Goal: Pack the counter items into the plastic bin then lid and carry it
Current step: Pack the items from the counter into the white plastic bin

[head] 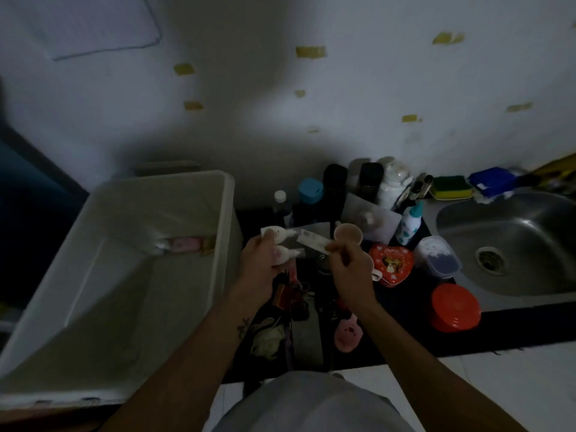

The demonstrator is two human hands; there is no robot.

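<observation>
A large translucent plastic bin [131, 213] stands open on the left, with a pink packet [184, 244] and little else at its far end. My left hand [261, 263] grips two small white tubes [280, 244] just right of the bin's wall. My right hand [349, 269] pinches a flat white packet [311, 243] beside them. Both hands hover above the dark counter [405, 307], which holds a red heart-shaped tin [392, 263], a round red container [453, 307], a small clear tub [438, 255] and a pink pig-faced item [347, 333].
Bottles and jars [336, 188] crowd the back of the counter against the wall. A steel sink [514, 241] lies at the right, with sponges [448, 187] behind it. Keys and small dark items [290, 297] lie under my hands.
</observation>
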